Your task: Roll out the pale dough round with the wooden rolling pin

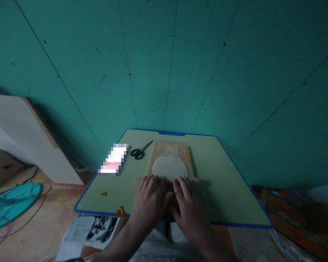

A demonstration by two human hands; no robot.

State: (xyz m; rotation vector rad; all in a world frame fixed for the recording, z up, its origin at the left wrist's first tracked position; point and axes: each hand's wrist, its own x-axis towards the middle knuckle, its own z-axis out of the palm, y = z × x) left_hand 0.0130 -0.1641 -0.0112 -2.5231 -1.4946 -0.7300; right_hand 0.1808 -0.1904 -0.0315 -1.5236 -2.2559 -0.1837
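A pale, flat sheet of dough (170, 166) with a wavy edge lies on a wooden board (168, 147). Across its near side runs a rolling pin (196, 180), its ends sticking out past both sides of the board. My left hand (150, 198) bends its fingers over the left part of the pin. Over the right part curl the fingers of my right hand (186, 202), its thumb pointing in toward the left hand. Both hands hide the middle of the pin and the near end of the board.
The board rests on a light green table (224, 182) with a blue rim. Black-handled scissors (139, 153) and a pixelated, phone-like object (114, 160) lie to the left. Small orange-brown scraps (104, 193) are near the front left. A green wall (169, 65) rises behind the table.
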